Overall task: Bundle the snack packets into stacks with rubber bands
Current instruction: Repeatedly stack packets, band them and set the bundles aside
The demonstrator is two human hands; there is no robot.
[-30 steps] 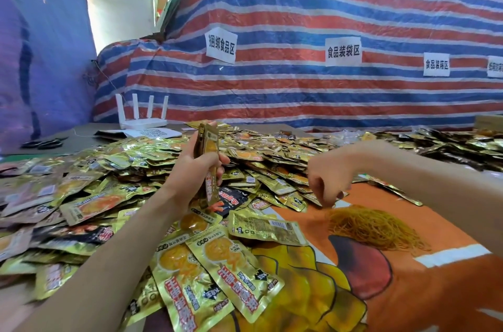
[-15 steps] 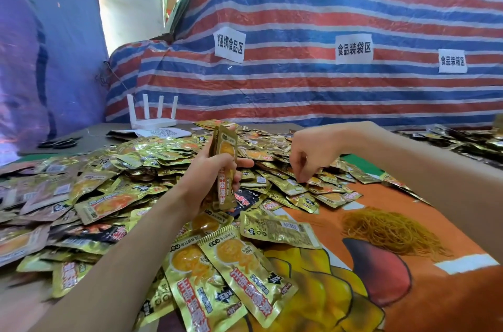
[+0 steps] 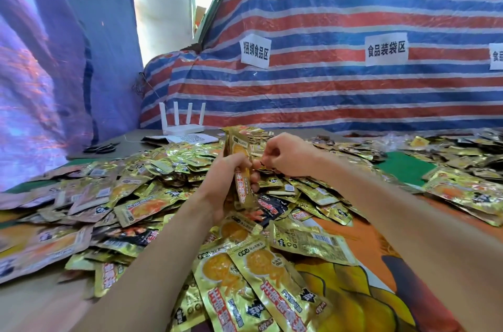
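Head view, packet stack (image 3: 239,150): stood nearly upright above the heap, long axis close to vertical, top end pointing up and away, printed gold face turned toward the right hand.
Left hand (image 3: 221,187): fingers wrapped round the stack's middle and lower part, forearm reaching in from lower left.
Right hand (image 3: 288,154): fingers curled, knuckles up, fingertips just beside the stack's right edge; whether they pinched anything could not be told.
Loose packets (image 3: 152,174): lay flat across the table, around and beneath both hands.
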